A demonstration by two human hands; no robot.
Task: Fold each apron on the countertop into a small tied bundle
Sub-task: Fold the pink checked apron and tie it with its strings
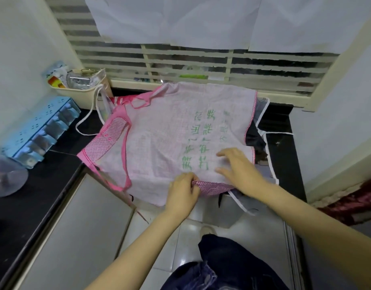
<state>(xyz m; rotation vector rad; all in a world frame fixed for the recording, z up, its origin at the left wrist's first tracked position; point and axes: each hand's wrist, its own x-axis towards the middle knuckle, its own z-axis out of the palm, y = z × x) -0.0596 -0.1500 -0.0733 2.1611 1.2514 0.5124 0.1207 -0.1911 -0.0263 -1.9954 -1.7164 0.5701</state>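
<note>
A pale pink checked apron (170, 130) with green printed characters and pink trim lies spread flat on the black countertop (278, 120). Its pink neck strap (124, 160) loops along the left side. My left hand (183, 191) pinches the pink-checked hem at the apron's near edge. My right hand (239, 168) rests flat on the cloth just right of it, fingers straight. Under the pink apron lies a darker apron (253, 141) with white ties, mostly hidden; its white strap (270, 155) trails along the right.
A cream basket (82, 91) of packets stands at the back left, with a blue drawer organiser (42, 130) on the left wall and a clear fan (5, 176) near it. A louvred window (201, 61) runs behind. White cabinet doors (76, 227) lie below the counter.
</note>
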